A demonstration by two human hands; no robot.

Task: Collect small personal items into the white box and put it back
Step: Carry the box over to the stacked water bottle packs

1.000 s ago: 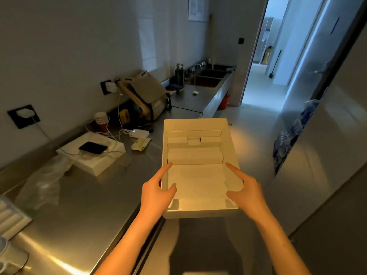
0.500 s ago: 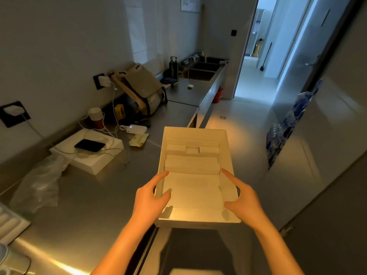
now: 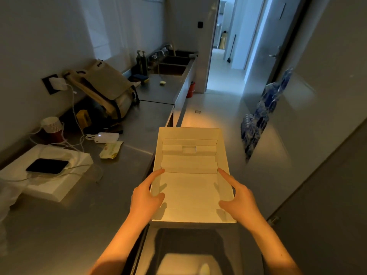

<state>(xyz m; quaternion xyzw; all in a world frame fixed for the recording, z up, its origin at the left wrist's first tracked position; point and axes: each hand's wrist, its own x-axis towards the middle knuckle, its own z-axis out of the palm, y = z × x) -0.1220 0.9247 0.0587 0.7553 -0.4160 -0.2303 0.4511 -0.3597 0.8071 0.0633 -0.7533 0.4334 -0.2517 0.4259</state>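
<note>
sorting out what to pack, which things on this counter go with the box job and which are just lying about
Part of the job:
white box, empty, held by left hand and right hand
phone
power bank
wipes packet

Just lying about:
backpack
paper cups
bottle
sink

My left hand [image 3: 146, 197] and right hand [image 3: 241, 201] cover parts of the open white cardboard box's [image 3: 190, 187] side walls. Remaining fingers hidden beneath it. Pale rounded object [image 3: 195, 266] at bottom edge: blurred, cut off, unidentifiable. Crinkled clear plastic sheet [image 3: 6, 197] cropped at left edge.
</note>
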